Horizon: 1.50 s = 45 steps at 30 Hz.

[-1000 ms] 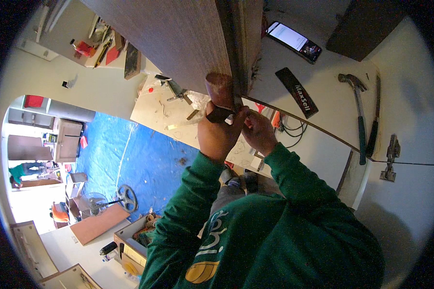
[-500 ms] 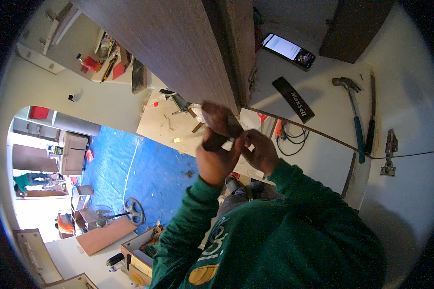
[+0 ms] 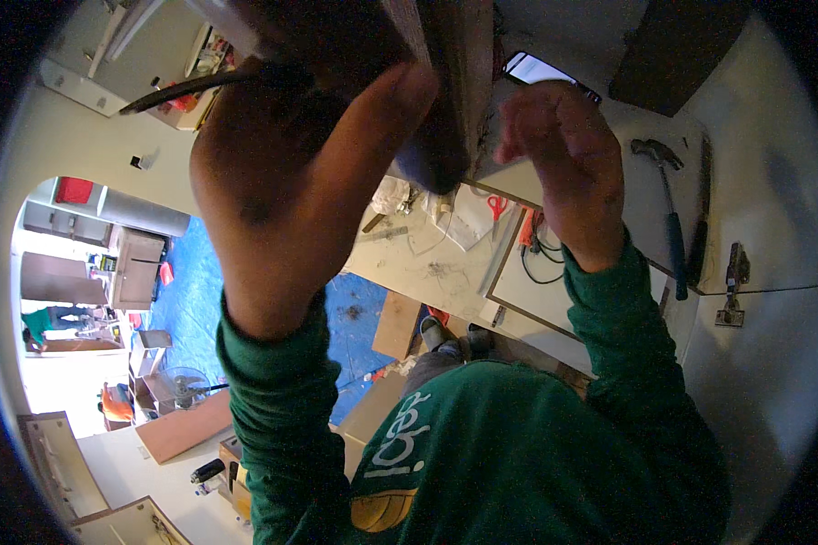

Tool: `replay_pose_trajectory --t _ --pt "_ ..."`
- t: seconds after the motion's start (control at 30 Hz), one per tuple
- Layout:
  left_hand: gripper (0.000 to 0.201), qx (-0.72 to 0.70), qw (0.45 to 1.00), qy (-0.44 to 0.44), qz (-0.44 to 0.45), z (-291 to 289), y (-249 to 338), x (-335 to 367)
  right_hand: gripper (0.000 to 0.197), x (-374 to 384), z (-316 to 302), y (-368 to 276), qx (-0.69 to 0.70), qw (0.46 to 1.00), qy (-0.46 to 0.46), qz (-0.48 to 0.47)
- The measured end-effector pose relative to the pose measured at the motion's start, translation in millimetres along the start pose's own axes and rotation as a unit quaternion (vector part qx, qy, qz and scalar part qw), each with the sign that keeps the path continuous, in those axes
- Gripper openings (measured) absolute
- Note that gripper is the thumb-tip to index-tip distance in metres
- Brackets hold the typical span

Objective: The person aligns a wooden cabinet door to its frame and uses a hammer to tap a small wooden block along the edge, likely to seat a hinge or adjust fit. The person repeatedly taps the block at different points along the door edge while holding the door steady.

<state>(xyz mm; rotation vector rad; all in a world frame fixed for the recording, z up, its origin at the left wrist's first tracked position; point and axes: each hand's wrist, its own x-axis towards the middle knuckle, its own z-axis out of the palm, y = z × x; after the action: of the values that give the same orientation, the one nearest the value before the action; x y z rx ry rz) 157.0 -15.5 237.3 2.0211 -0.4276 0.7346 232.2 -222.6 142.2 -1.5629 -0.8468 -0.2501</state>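
Note:
My left hand (image 3: 282, 191) is raised close to the camera, up against the dark wooden panel (image 3: 459, 82). Its thumb is stretched along the panel side, and its other fingers are bent over in shadow. From the top of this hand a thin, dark, curved strip (image 3: 177, 90) sticks out to the left; how the fingers grip it is partly hidden. Below the panel edge shows a dark bluish rounded shape (image 3: 436, 163) that I cannot make out. To the right of the panel, my right hand (image 3: 573, 163) is lifted with loosely bent fingers and nothing visible in them.
On the white surface at right lie a claw hammer (image 3: 668, 204) and a partly covered phone (image 3: 541, 71). Red-handled scissors (image 3: 496, 206), a black cable (image 3: 541, 263) and a metal hinge (image 3: 734, 282) are nearby. Blue sheeting (image 3: 191, 300) covers the floor, with a fan (image 3: 184, 386) at lower left.
My hands were together lower down, at a brown strip-like piece. Now they are apart and higher: the left has come up and left, the right up and right, partly covering the phone.

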Motion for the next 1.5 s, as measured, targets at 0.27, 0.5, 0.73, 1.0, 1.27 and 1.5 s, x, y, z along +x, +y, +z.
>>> replay_pose_trajectory --t 0.27,0.5,0.73,1.0,1.27,1.5 --pt "0.046 -0.177 0.951 0.069 -0.246 -20.4 -21.0 -102.5 0.023 -42.9 47.8 14.7 -0.010 0.996 0.005 0.094" --pt "0.046 -0.156 0.918 0.103 -0.350 -29.7 -55.5 -188.6 0.025 -4.2 40.4 24.0 -0.156 0.980 0.099 0.069" --pt "0.037 -0.157 0.899 0.113 -0.393 -24.0 -60.4 -221.7 0.037 19.0 48.3 8.4 -0.218 0.964 0.120 0.094" --pt "0.039 -0.156 0.909 0.102 -0.372 -17.5 -60.6 -222.7 0.045 9.0 43.1 23.3 -0.217 0.966 0.097 0.097" --pt "0.049 -0.207 0.898 0.129 -0.367 -24.8 -54.3 -231.5 0.051 -111.3 98.2 101.1 -0.017 0.854 -0.056 0.517" --pt "0.048 -0.200 0.880 0.111 -0.416 -27.3 -54.4 -239.7 0.041 -122.5 96.5 152.2 0.200 0.880 0.017 0.431"
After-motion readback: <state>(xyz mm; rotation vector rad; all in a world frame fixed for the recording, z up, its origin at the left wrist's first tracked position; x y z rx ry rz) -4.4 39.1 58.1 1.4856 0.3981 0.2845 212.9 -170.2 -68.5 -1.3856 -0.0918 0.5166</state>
